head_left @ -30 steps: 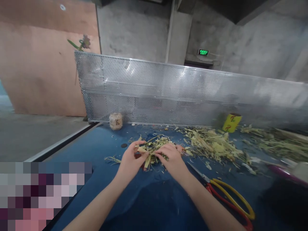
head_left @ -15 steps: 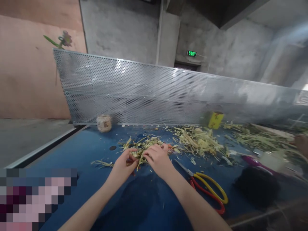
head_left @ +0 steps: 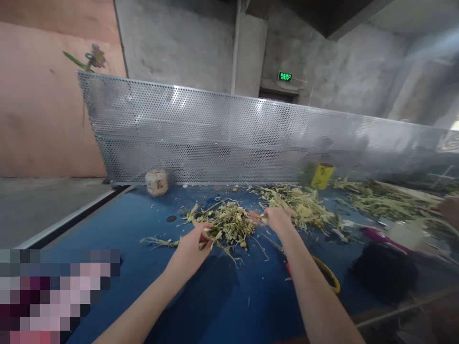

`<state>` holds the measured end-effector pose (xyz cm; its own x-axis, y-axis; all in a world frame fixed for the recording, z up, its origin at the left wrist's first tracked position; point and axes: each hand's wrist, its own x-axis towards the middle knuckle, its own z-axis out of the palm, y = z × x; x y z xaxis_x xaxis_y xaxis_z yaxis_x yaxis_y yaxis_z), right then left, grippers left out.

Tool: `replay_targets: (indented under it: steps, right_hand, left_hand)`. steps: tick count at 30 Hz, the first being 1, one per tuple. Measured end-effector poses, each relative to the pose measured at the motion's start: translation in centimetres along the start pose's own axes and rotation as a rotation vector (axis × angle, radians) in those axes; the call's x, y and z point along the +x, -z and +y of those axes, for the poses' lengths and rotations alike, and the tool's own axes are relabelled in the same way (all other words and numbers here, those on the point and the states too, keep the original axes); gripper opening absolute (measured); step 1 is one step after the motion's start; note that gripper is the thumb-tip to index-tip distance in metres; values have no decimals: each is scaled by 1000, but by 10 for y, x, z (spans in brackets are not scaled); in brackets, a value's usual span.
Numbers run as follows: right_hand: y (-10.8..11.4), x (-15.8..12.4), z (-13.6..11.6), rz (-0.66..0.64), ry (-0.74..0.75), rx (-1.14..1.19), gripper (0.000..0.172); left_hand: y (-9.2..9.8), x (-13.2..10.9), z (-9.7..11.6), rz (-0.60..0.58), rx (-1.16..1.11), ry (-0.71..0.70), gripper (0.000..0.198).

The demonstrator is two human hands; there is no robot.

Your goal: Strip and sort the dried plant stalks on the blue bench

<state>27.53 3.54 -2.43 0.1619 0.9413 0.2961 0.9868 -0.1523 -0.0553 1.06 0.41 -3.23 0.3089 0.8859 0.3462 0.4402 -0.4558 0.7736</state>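
Observation:
My left hand (head_left: 193, 246) is at the near left edge of a heap of dried plant sprigs (head_left: 233, 224). Its fingers are curled in with a bit of dried sprig at the tips. To the right of that heap, my right hand (head_left: 279, 220) is closed beside a larger pile of pale dried stems and leaves (head_left: 301, 205). What it holds, if anything, is hidden. A small orange thing (head_left: 256, 216) lies just left of it. Beneath my right forearm are scissors with red and yellow handles (head_left: 335, 282), partly covered.
A whitish jar (head_left: 157, 182) and a yellow container (head_left: 322, 177) stand by the perforated metal barrier (head_left: 215, 138). On the right lie a black bundle (head_left: 383, 272), a purple-handled tool (head_left: 385, 240) and more stalks (head_left: 390, 205). Another person's hand (head_left: 450, 210) shows at the right edge.
My right hand has left the near heap and moved right, toward the pale pile, uncovering the sprigs. My left hand has shifted slightly right. The forearm now covers much of the scissors.

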Motion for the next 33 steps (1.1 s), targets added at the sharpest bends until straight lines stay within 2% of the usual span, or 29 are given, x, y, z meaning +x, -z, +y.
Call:
replay_targets:
  steps: [6,12,14,17,19,20,23,27,30,33]
  right_hand:
    - [-13,6,-1,-121,-98,-18,27]
    - [-6,7,2,-51,-123,39,26]
    - [1,7,1,10,-134,124,22]
    - [15,2,-10,80,-110,506,17]
    - [25,-5,-25,35,-64,797,17]
    - [29,-9,-35,-20,-32,903,18]
    - [38,-23,-68,-207,76,1113,23]
    - [36,-35,-103,-330,330,1164,19]
    - [28,-38,-113,-360,407,1181,17]
    - [22,-41,-112,-364,409,1175,14]
  left_hand:
    - [3,-2,7,-71,130,27,37]
    - [7,0,4,-60,200,37,40]
    - [10,1,4,20,295,50,44]
    - [15,0,7,262,458,6,50]
    - [17,-2,11,370,480,-87,50]
    - [17,-3,13,381,455,-142,49]
    - [14,-7,17,286,294,-255,43]
    - [11,-7,18,207,-12,-190,44]
    - [11,-6,17,177,-110,-125,42]
    - [11,-6,17,149,-94,-116,42]
